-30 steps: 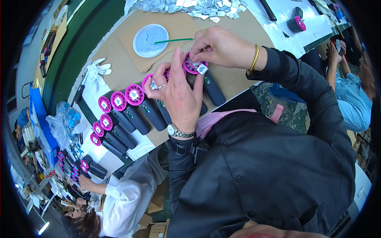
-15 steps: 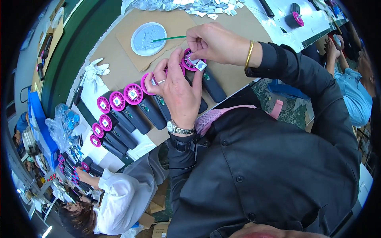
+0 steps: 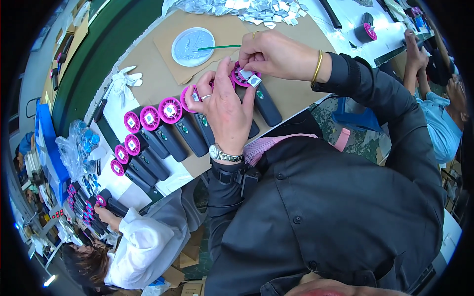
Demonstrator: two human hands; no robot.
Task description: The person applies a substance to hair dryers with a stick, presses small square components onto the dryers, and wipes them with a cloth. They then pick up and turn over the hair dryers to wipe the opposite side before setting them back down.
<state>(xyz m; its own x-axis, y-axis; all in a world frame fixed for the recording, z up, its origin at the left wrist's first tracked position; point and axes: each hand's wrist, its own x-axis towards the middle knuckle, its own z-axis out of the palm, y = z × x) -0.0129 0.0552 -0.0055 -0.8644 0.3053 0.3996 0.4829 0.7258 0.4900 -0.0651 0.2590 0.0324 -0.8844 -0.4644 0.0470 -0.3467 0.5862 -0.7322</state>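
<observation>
My left hand [image 3: 224, 106] straddles the pink round head [image 3: 237, 80] of a black-handled device [image 3: 267, 106], index finger on one side and thumb on the other. A small white square piece [image 3: 255, 81] sits at my left thumb tip. My right hand [image 3: 274, 54] is closed around a thin green stick [image 3: 217, 48], which points left over a shallow white dish [image 3: 190, 37] of pale paste. Its fingertips press on another white square [image 3: 245, 74] inside the pink head. More such devices [image 3: 170, 110] lie in a row to the left, several with white squares in their centres.
A pile of small square pieces [image 3: 276, 12] lies at the far edge. Cardboard [image 3: 165, 44] lies under the dish, and a white glove [image 3: 124, 83] is to the left. A co-worker in a white top [image 3: 145, 241] sits at lower left; another in light blue [image 3: 439, 128] is at right.
My view has shifted slightly, so the table things sit a little further right. Both hands keep nearly the same pose at the pink head, the right one still on the green stick.
</observation>
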